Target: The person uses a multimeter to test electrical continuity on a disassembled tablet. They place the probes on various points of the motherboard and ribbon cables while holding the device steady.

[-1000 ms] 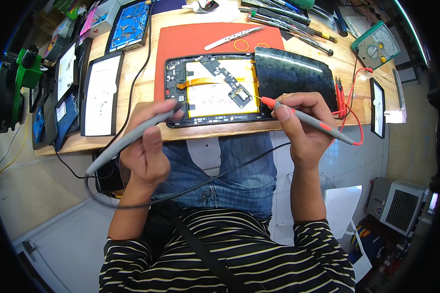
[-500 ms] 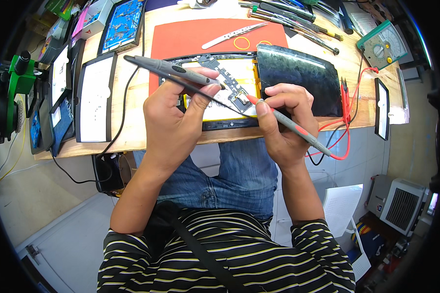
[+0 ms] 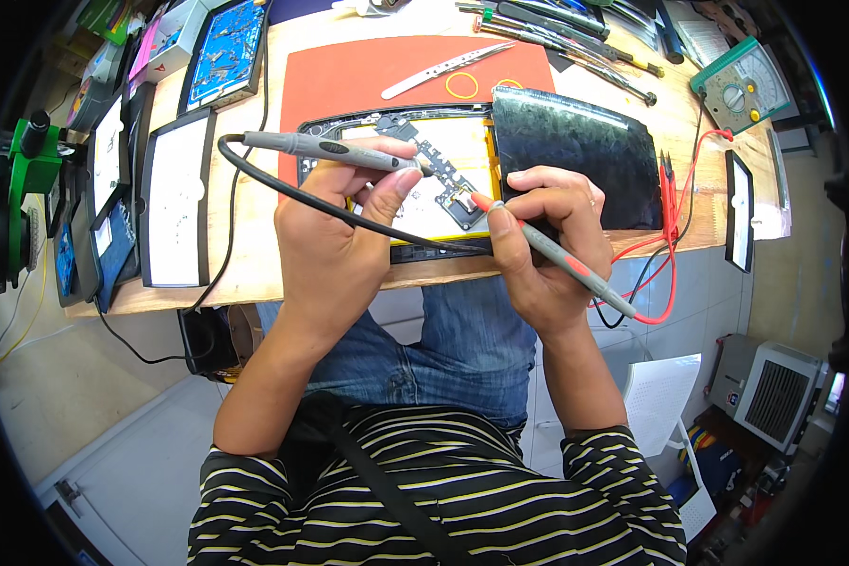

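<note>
My left hand (image 3: 335, 212) is closed on a grey and black test probe (image 3: 335, 151), its tip pointing at the middle of a small circuit board (image 3: 443, 177). A red-marked test probe (image 3: 566, 259) is pinched in my right hand (image 3: 557, 241), with its red tip at the metal connector on the board's near end. Whether either tip touches is too small to tell. The board lies slantwise over an opened tablet body (image 3: 415, 222) with a white and yellow interior. To the right, its dark screen panel (image 3: 575, 156) is folded out, joined by an orange strip.
An orange-red mat (image 3: 349, 80) lies beneath, bearing tweezers (image 3: 448, 70) and a yellow rubber band (image 3: 461, 86). Screwdrivers (image 3: 575, 52) lie at the far right, near a green analog multimeter (image 3: 740, 90). Red leads (image 3: 670, 212) hang over the table edge. White-faced panels (image 3: 179, 203) stand left.
The left probe's rear end has tipped, and its black cable now loops out to the left and crosses below the board. Both hands stay nearly in place, still holding their probes.
</note>
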Motion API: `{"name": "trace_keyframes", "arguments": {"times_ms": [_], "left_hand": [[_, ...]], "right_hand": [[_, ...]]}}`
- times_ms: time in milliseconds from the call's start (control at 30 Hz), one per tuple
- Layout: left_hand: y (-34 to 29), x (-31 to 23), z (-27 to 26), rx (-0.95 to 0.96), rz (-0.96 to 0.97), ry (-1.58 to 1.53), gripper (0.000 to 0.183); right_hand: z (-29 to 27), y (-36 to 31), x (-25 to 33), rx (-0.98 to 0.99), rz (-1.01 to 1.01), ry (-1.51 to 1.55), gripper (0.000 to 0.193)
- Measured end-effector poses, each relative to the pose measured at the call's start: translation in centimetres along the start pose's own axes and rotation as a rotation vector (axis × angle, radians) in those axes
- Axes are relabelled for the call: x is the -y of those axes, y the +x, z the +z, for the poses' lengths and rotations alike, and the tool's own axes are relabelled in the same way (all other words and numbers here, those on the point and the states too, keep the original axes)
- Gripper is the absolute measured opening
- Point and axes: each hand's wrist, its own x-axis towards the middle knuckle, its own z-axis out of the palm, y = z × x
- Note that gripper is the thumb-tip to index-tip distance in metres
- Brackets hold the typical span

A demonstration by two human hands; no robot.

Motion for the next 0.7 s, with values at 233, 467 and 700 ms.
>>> {"name": "trace_keyframes", "arguments": {"times_ms": [233,467,700], "left_hand": [[-0.15,-0.21,-0.18,0.059,-0.043,-0.144,0.015],[-0.18,0.12,-0.08,0.044,-0.028,-0.085,0.016],[-0.14,0.22,-0.13,0.048,-0.012,-0.045,0.015]], "right_hand": [[-0.02,0.01,-0.10,0.015,-0.021,-0.010,0.015],[-0.09,0.01,0.02,0.022,-0.017,-0.021,0.015],[-0.06,0.04,0.04,0.017,-0.022,-0.020,0.016]]}}
